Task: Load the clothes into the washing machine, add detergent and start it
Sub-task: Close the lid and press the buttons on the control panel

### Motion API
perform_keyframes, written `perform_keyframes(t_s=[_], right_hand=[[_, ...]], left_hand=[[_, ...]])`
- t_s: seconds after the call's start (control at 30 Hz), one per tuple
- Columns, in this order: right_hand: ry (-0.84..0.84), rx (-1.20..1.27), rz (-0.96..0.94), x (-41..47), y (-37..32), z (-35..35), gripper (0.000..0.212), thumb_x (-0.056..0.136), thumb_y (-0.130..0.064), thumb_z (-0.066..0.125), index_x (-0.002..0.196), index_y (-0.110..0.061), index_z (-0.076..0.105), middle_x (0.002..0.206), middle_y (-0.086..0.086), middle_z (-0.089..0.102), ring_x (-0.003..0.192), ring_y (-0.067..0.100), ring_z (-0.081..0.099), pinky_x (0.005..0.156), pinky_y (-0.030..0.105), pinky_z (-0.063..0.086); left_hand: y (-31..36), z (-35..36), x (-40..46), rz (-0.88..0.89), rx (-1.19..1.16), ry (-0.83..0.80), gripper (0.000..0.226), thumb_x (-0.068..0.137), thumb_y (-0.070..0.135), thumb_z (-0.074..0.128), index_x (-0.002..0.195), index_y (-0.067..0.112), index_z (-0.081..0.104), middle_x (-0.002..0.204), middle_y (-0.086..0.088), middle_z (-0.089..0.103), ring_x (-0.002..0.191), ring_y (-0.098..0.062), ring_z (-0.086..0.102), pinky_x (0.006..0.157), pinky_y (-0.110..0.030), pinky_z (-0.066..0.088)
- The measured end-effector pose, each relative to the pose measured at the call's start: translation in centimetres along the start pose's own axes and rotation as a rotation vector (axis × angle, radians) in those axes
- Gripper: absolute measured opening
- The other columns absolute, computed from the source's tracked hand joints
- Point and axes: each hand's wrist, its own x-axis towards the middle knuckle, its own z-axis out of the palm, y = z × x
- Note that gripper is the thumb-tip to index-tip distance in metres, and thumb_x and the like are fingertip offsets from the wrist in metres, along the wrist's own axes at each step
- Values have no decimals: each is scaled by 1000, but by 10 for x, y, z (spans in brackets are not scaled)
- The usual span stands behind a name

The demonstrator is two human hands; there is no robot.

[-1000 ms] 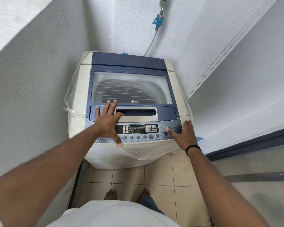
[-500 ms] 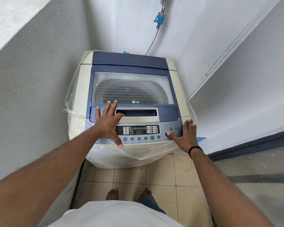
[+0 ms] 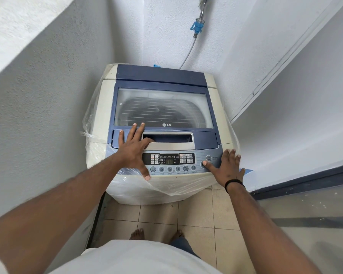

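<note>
Cream and navy top-loading washing machine (image 3: 162, 135), sides wrapped in clear plastic film (image 3: 91, 139), is standing in the wall corner with its glass lid (image 3: 162, 107) closed. Left hand (image 3: 134, 149) is lying flat, fingers spread, on the lid's front left, gripping nothing. Right hand (image 3: 226, 167) is resting flat at the machine's front right corner, thumb pressing the round start button (image 3: 204, 164). Display (image 3: 169, 161) is showing dim digits. Judgement: loading and detergent apparently finished; only starting is left. Clothes are not discernible through the lid.

The drum's contents (image 3: 162, 113) blur behind the lid window; control panel (image 3: 168, 159) labels are too small to read
</note>
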Motion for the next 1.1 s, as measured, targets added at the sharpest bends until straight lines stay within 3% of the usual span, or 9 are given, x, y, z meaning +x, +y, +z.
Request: perform_keyframes(t_s=[0.2,0.33,0.57,0.77,0.93,1.1], right_hand=[[176,-69,-161,-37,4,23,72,100,-51,44,155,-10,24,167,7,9,154,28,2,122,53,11],[198,-85,-209,-57,9,41,67,99,-33,50,156,-10,22,166,7,10,154,25,8,124,46,10],[145,2,-159,-62,-4,44,79,98,-41,52,158,-8,12,167,10,-3,154,26,-2,123,42,6],[144,63,-157,-60,-3,44,72,102,-50,39,158,-11,17,167,8,-1,154,24,-2,124,41,7],[179,21,-185,-60,-2,44,72,101,-50,43,156,-9,22,167,10,1,154,25,1,124,38,9],[176,-136,-202,-62,2,48,84,98,-55,44,158,-9,7,166,12,-9,153,28,-6,125,39,9]], left_hand=[[2,1,1,-6,7,-1,135,26,80,84,145,37,35,165,-4,-23,149,-30,-29,113,-66,-17],[2,1,0,-4,10,2,136,26,80,83,145,37,35,166,-5,-22,149,-31,-29,113,-66,-17],[1,1,1,-9,16,2,137,25,81,83,146,37,35,165,-4,-24,149,-29,-30,114,-66,-17],[1,1,1,-8,13,9,137,26,82,82,146,37,35,165,-4,-23,149,-30,-29,113,-65,-18],[1,1,1,-2,-1,13,135,27,81,83,145,37,36,165,-4,-22,150,-30,-28,114,-65,-18],[0,2,2,-4,-7,13,138,23,81,83,145,36,36,165,-5,-22,149,-30,-30,113,-64,-19]])
